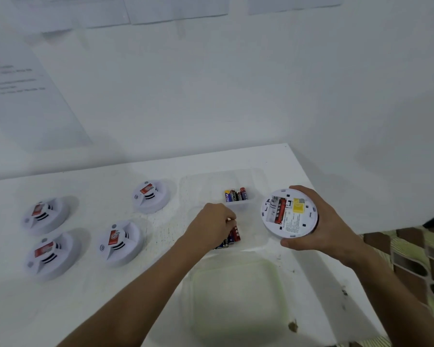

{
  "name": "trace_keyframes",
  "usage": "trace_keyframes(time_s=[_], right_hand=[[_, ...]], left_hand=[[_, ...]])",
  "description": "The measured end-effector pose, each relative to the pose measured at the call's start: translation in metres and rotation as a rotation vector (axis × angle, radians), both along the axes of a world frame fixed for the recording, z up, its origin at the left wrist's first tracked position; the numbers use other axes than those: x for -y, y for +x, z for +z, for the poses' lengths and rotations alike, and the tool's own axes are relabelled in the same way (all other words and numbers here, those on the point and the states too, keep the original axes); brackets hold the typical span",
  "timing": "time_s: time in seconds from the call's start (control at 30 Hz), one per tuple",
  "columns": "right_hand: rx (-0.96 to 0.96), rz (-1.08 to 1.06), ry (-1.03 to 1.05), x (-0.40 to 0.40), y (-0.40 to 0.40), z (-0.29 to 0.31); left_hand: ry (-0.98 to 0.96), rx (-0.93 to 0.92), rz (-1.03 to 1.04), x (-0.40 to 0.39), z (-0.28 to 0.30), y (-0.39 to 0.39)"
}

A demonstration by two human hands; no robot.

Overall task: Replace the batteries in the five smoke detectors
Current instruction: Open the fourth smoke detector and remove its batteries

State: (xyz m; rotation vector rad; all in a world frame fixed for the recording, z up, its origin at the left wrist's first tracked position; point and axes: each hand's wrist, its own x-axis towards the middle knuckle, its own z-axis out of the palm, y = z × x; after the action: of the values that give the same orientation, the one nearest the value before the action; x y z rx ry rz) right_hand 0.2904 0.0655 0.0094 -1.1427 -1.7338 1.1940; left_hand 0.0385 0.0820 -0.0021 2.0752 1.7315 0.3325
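Item: open detector (289, 216), held back-up in the right hand (318, 221), fingers curled round its rim, thumb at the near edge; probably tilted so to keep the battery bay facing the person and free for loading. Bay holds one red battery (280, 211); the slot beside it looks unfilled, though detail is small. Item: left hand (212, 222), reaching into the clear tray (258, 176), fingertips closed down on loose batteries (233, 235) lying in its near section; whether one is actually pinched cannot be told, as the fingers hide the contact. Item: small inner tub (239, 205) at the tray's far side, containing several batteries (236, 194) standing on end, red and blue-yellow; likely kept apart from the loose ones to separate new from spent, but which is which cannot be told. Item: lid (238, 291), translucent, lying on the table (110, 309) nearer the person, nothing on it. Item: four detectors (149, 196) (45, 215) (120, 242) (50, 256), face-up at left, well apart from the tray, red labels showing, apparently awaiting or past their turn.
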Motion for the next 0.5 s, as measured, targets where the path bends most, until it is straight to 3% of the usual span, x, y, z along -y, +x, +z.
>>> trace_keyframes(time_s=[0.13, 0.3, 0.4, 0.5], right_hand=[[0.001, 0.007, -0.006, 0.002, 0.0, 0.001], [0.011, 0.019, -0.011, 0.005, -0.002, 0.0], [0.006, 0.039, -0.005, 0.005, -0.007, 0.003], [-0.012, 0.079, 0.001, 0.004, -0.013, 0.006]], left_hand=[[0.01, -0.102, -0.027, 0.0, -0.006, 0.002], [0.003, -0.044, 0.045, 0.005, -0.001, 0.0], [0.07, 0.196, 0.084, 0.013, 0.018, 0.003], [0.102, 0.413, -0.081, 0.023, 0.042, 0.01]])
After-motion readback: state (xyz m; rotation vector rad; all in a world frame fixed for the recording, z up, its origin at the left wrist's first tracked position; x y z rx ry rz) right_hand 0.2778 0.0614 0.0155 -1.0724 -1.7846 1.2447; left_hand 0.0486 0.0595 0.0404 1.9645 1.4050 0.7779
